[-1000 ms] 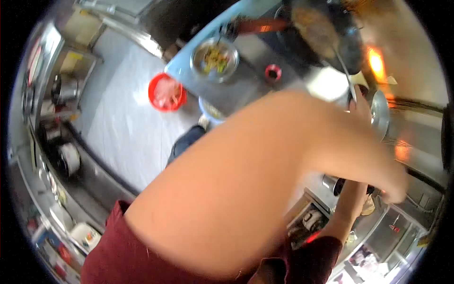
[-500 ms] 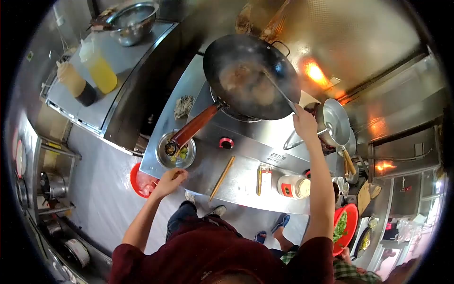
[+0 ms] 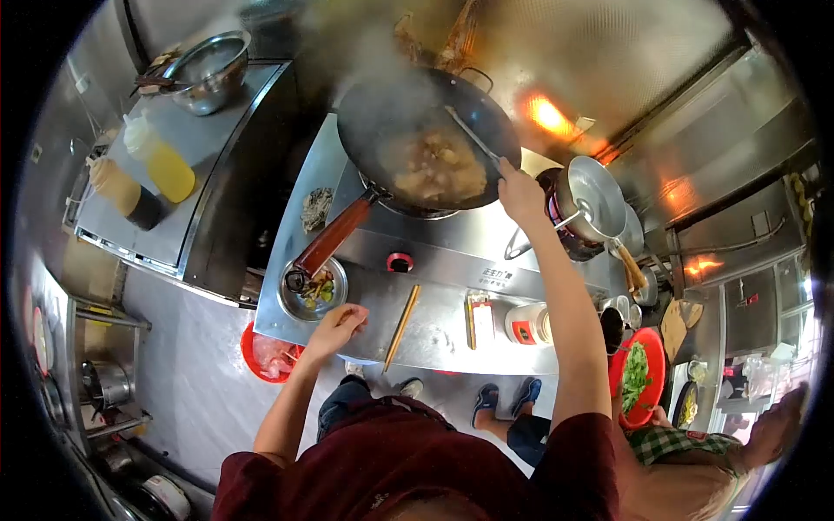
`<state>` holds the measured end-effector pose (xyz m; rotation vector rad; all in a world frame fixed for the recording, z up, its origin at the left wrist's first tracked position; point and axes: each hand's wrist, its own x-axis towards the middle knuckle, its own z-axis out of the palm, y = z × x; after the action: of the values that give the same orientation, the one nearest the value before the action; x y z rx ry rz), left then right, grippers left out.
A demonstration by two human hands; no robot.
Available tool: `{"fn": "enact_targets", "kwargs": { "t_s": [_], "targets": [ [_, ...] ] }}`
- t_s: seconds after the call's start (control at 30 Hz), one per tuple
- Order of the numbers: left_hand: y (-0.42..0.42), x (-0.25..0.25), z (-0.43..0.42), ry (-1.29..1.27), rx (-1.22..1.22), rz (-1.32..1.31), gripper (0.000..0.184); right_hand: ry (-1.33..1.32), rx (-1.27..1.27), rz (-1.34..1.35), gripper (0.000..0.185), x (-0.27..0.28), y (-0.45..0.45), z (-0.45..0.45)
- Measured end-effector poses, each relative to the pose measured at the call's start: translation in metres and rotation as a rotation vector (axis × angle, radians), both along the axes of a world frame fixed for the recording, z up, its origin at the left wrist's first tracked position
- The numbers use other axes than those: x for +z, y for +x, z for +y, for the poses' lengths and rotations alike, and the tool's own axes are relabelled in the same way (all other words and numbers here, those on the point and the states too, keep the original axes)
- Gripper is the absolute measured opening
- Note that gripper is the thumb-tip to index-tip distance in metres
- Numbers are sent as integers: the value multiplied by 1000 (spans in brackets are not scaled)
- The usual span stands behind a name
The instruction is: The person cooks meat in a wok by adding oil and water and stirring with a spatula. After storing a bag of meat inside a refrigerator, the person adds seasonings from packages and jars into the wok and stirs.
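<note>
My right hand is closed around the handle of a metal spatula, which reaches into the black wok. Steam blurs its far end. Browned pieces of food lie in liquid in the wok, low on the side nearer me. The wok sits on the burner, its wooden handle pointing toward me on the left. Below that handle tip is a steel bowl with green and brown bits. My left hand hovers beside the bowl's rim, fingers loosely curled, nothing visible in them.
Chopsticks, a jar and a scrubber lie on the steel counter. Pans stand right of the burner. At lower right another person holds a red basin of greens. Squeeze bottles stand left; a red tub is on the floor.
The spatula's far end has shifted toward the wok's back wall, and the food shows more clearly. Steam thickens at the left. The other person's arm and basin have come further into view.
</note>
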<state>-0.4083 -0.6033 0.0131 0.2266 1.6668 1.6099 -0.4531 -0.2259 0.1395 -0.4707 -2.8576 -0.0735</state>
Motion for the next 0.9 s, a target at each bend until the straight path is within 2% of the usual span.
{"fn": "enact_targets", "kwargs": {
  "t_s": [0.1, 0.2, 0.3, 0.47, 0.5, 0.6, 0.67, 0.7, 0.73, 0.83, 0.9],
  "targets": [
    [0, 5, 0, 42, 39, -47, 30, 49, 89, -110, 38, 0, 33, -3],
    [3, 4, -14, 36, 70, -18, 31, 28, 180, -78, 40, 38, 96, 4],
    [1, -8, -29, -23, 89, -51, 32, -29, 144, -143, 40, 76, 125, -17],
    [-7, -18, -5, -26, 30, -70, 34, -58, 84, -100, 38, 24, 73, -25],
    [-14, -26, 6, -6, 6, -66, 34, -16, 72, -100, 37, 31, 67, -30],
    [-22, -43, 44, -62, -8, -242, 44, 51, -11, 6, 37, 12, 51, -41],
    [-30, -54, 74, -131, -50, -431, 51, 84, 10, -40, 38, -13, 48, -43],
    [-31, -65, 85, -142, -69, -537, 54, 77, -2, -54, 38, -7, 57, -48],
    [-31, -75, 94, -155, -49, -530, 57, 77, -8, -61, 39, 7, 68, -50],
    [-28, -100, 112, -51, 153, -509, 43, -14, 2, -23, 43, 30, 101, -51],
    [-29, -106, 122, -3, 262, -436, 35, 5, -30, -49, 43, 23, 105, -57]
  ]
}}
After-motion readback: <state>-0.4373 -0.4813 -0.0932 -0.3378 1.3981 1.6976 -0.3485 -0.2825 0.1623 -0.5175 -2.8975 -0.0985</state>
